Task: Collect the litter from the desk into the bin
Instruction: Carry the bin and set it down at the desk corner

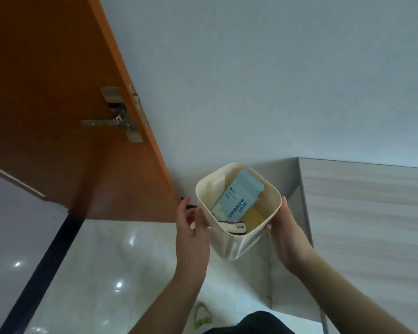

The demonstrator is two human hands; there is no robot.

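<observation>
A cream plastic bin (229, 247) is held up above the floor between both hands, to the left of the desk. My left hand (191, 235) presses against its left wall. My right hand (287, 239) grips its right wall, thumb near the rim. Inside the bin lie a light blue carton (237, 196) with printed text, a small white item (237, 229) with dark wires, and a yellow patch on the bottom. The grey wood-grain desk (367, 225) fills the right side; its top shows no litter in this view.
An orange door (58, 116) with a metal handle (106, 121) stands open at the left, close to the bin. A pale wall is behind. Glossy white floor tiles (94, 273) lie below, with a greenish slipper (203, 317) near the bottom edge.
</observation>
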